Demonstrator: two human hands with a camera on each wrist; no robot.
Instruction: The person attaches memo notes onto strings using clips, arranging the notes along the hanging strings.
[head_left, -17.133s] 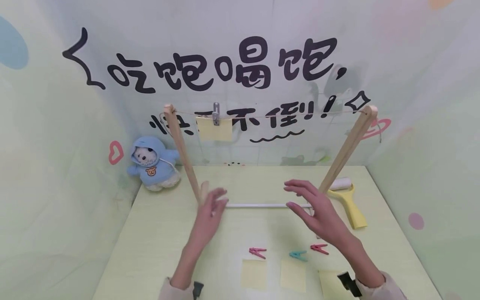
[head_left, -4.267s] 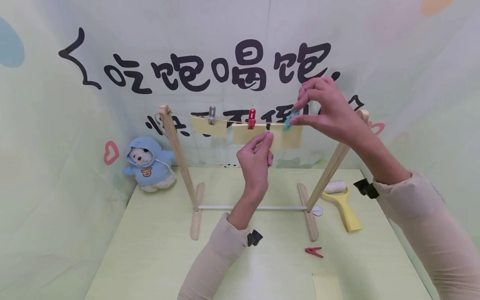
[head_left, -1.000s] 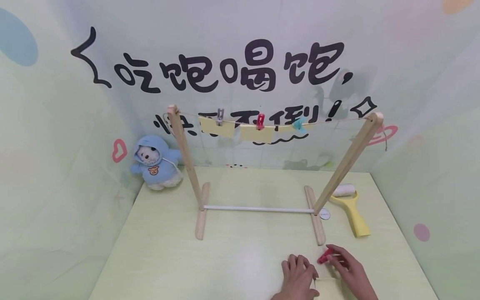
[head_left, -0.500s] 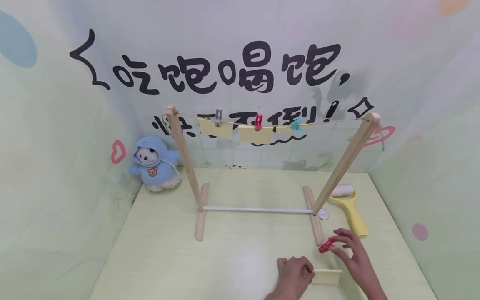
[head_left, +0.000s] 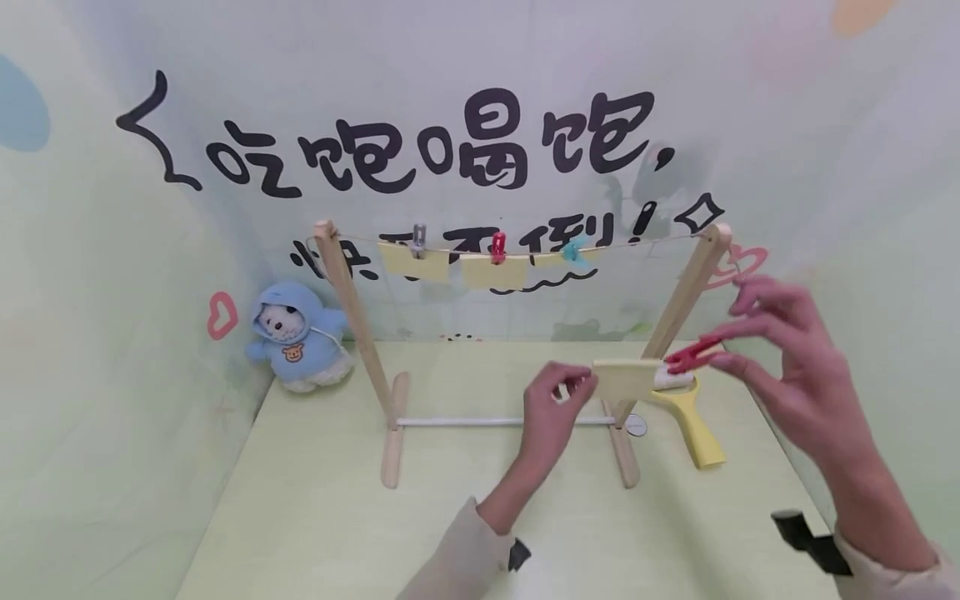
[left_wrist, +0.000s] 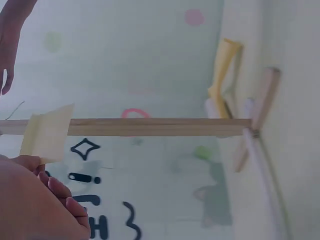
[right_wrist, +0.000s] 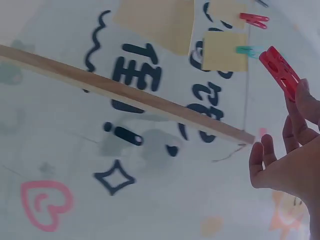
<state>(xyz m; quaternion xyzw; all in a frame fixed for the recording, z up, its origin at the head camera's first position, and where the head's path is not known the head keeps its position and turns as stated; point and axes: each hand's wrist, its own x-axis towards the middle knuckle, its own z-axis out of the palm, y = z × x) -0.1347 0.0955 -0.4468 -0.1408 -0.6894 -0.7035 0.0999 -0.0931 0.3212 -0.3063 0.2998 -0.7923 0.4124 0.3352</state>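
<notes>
My left hand (head_left: 551,408) pinches the left edge of a pale yellow paper note (head_left: 626,382), holding it up in front of the stand's right post. In the left wrist view the note (left_wrist: 50,135) shows a crease near one edge. My right hand (head_left: 798,375) pinches a red clothespin (head_left: 690,356) between thumb and fingers, its tip overlapping the note's right end in the head view. Above runs a thin string (head_left: 652,241). Three notes hang on it, under a grey clip (head_left: 419,242), another red clothespin (head_left: 498,247) and a teal clothespin (head_left: 574,251).
Two wooden posts (head_left: 351,321) hold the string, joined low down by a white rod (head_left: 457,422). Behind the right foot lies a yellow-handled lint roller (head_left: 693,429), near a small round disc (head_left: 636,425). A blue-hooded plush toy (head_left: 300,337) sits at the back left.
Both hands have risen from the table's front right, carrying the note and the red clothespin toward the string. Since the oldest frame, two more notes hang there, under the red and teal clothespins.
</notes>
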